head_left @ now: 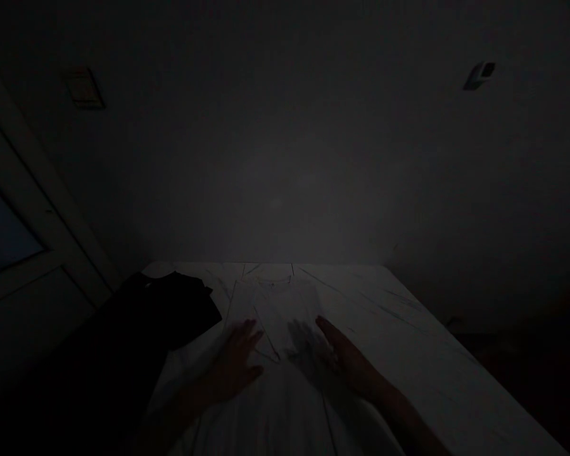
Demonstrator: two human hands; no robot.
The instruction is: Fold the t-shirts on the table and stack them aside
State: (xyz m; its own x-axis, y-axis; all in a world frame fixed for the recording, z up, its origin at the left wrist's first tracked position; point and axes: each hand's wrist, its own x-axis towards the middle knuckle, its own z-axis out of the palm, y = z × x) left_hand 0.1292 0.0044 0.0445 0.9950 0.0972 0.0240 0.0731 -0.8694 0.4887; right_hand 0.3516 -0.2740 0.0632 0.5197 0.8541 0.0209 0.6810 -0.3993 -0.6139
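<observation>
A white T-shirt (289, 316) lies spread on the marble-patterned table, its neckline at the far end and one sleeve folded in over the left of its front. My left hand (240, 358) is open on the shirt's left side, fingers apart, by the folded sleeve. On the opposite side, my right hand (346, 358) is at the shirt's right edge with fingers stretched out, casting a shadow on the cloth. Whether its fingertips touch the fabric is hard to tell in the dim light. A black T-shirt (171, 310) lies to the left of the white one.
The pale table (384, 310) meets a grey wall (275, 158) at its far edge. A panelled door (52, 253) stands at the left. Two small boxes or switches are on the wall, one a square plate (84, 88), the other a lighter device (479, 76).
</observation>
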